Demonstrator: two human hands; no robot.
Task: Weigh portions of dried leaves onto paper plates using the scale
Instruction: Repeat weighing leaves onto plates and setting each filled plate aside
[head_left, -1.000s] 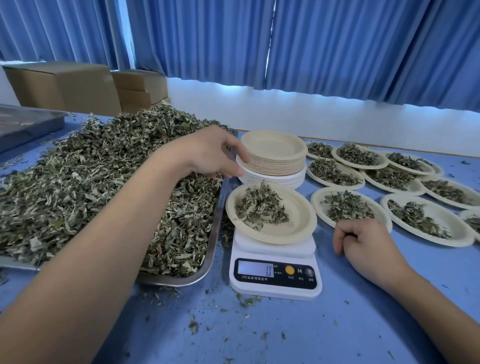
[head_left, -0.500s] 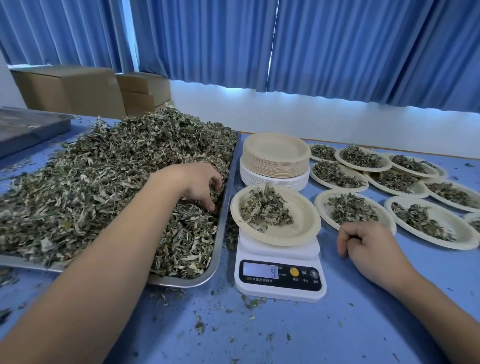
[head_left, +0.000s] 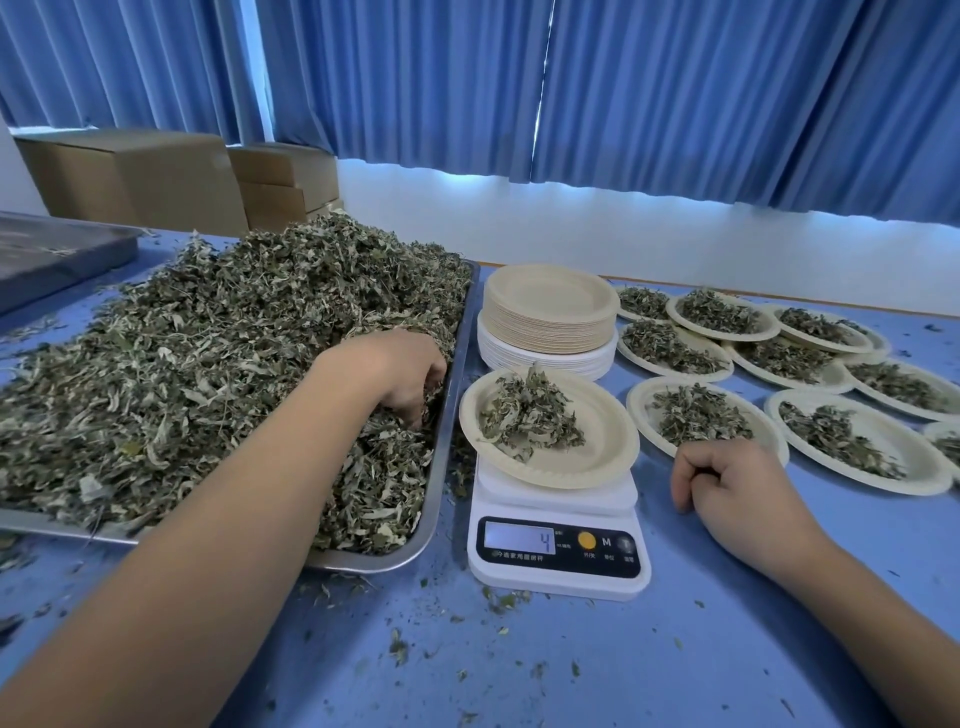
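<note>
A white digital scale stands in the middle of the blue table, its display reading 4. On it rests a paper plate with a small heap of dried leaves. To its left, a metal tray holds a big pile of dried leaves. My left hand digs into that pile near the tray's right rim, fingers curled down among the leaves. My right hand rests on the table right of the scale, loosely fisted and holding nothing.
A stack of unused paper plates sits behind the scale. Several filled plates spread over the right side of the table. Cardboard boxes and a dark tray stand at the back left. Leaf crumbs litter the table front.
My left hand came back from the plate stack to the tray and sank its fingers into the leaf pile. The scale reading now shows 4. My right hand stayed put.
</note>
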